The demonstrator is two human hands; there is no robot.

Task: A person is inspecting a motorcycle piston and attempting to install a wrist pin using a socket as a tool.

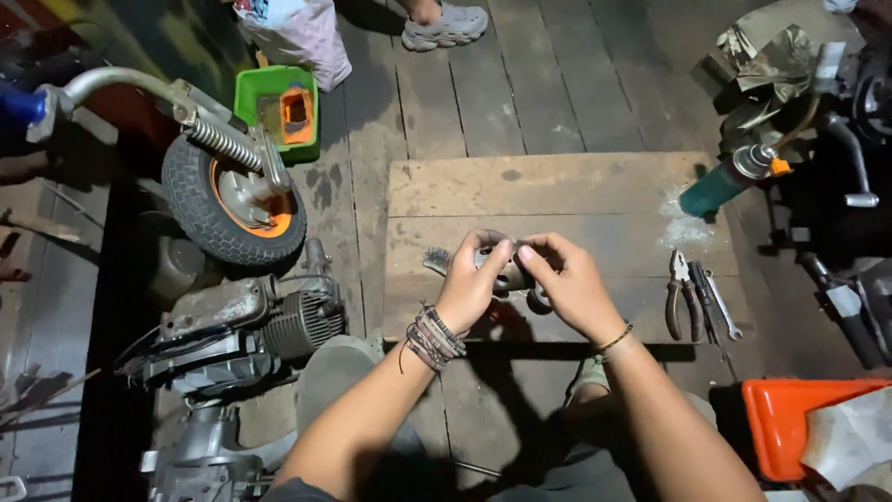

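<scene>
**Small metal part held in both hands over the board**

Nearest: knees and dark trousers at the bottom edge, person seated on the plank floor [557,84].

Left hand [472,284]: fingers closed on the left end of a small grey metal part [506,276], thumb on top. Beaded bracelets on that wrist. Right hand [569,284]: fingers pinched together on the part's right end, tips just meeting the left thumb. So both hands are clamped on the one piece, held just above the near half of the wooden worktop [557,186]. A round lug shows below the right palm; the rest is hidden by fingers, so I can't tell what the part is.

How I'd judge the grip work:
- Light is poor and the part is small. Keep it low over the board so anything dropped lands on wood, not between planks.
- Left hand steadies, right hand does the fine work. Keep wrists braced.
- Anything stiff: pliers [681,296] and a spanner [720,307] lie just right of the hands, within reach.

Further out: teal spray can [725,184] lies at the far right corner of the board, pale spatter beside it. Left of the board: engine block [246,325], then a small wheel with orange rim [232,200]. Green box [276,110] beyond. Orange tray [799,423] near right. Another person's shoe [446,26] at the far edge.
</scene>
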